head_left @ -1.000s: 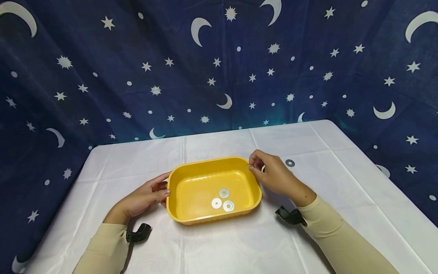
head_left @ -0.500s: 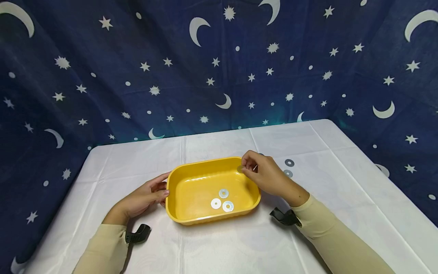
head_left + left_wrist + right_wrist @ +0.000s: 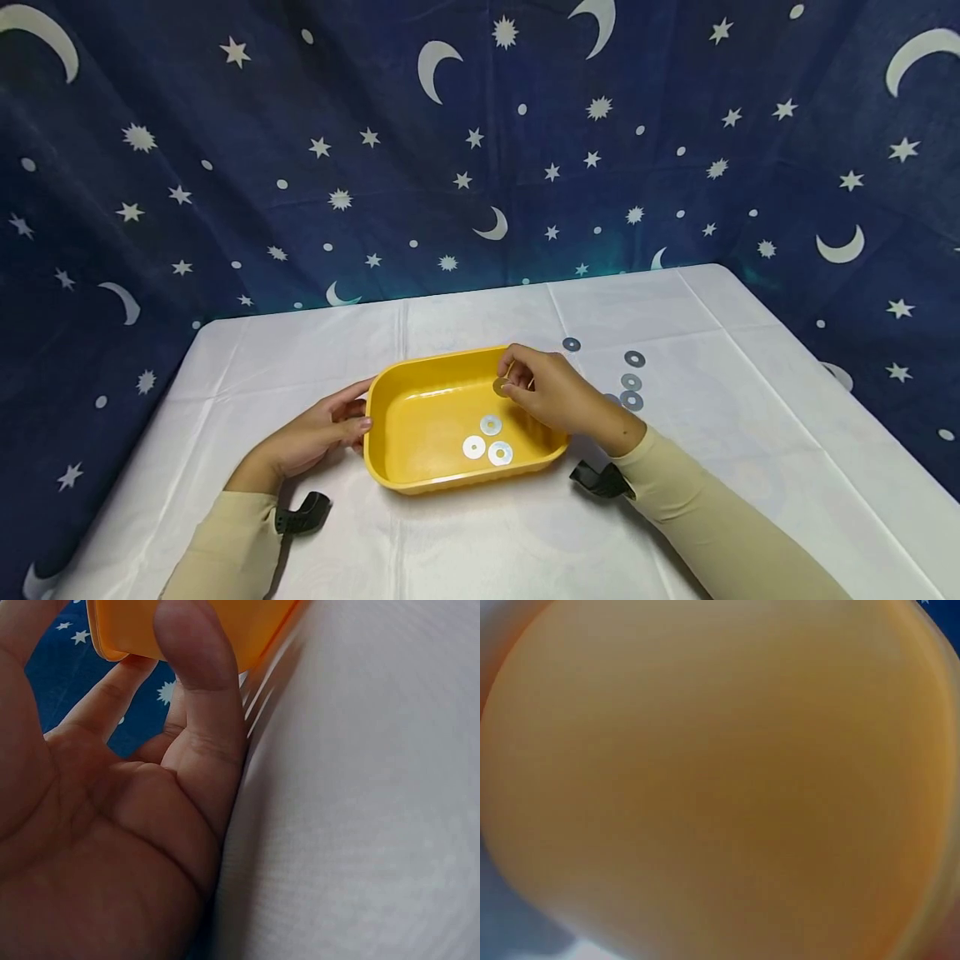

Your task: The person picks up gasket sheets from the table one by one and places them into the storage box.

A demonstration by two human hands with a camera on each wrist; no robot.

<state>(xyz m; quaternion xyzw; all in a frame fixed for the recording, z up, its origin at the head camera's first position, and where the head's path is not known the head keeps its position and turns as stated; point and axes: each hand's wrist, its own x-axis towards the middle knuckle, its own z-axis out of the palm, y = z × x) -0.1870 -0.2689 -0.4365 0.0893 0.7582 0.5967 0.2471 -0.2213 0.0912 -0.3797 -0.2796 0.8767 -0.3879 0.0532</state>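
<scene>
In the head view my right hand (image 3: 551,392) is over the right part of a yellow plastic tray (image 3: 427,482), pinching a grey metal washer (image 3: 500,387) between thumb and fingertips. Three shiny washers lie flat on the tray's floor, one of them the upper washer (image 3: 483,425). At the left end, my left hand (image 3: 303,437) touches the outer wall with its fingertips. The left wrist view has that hand (image 3: 112,817) with fingers loosely extended against the tray (image 3: 247,630). A blurred yellow wall of the tray (image 3: 720,780) fills the right wrist view, hiding the fingers there.
Several more washers lie on the white-clothed table (image 3: 465,550) right of the tray, among them a dark washer (image 3: 634,352) and a far washer (image 3: 572,338). One is partly covered by my right wrist. A dark blue curtain (image 3: 390,108) with moons and stars hangs behind.
My right hand has moved left from the tray's right rim to over its inside, carrying the pinched washer. Washers on the table behind it have come into view. My left hand stays put.
</scene>
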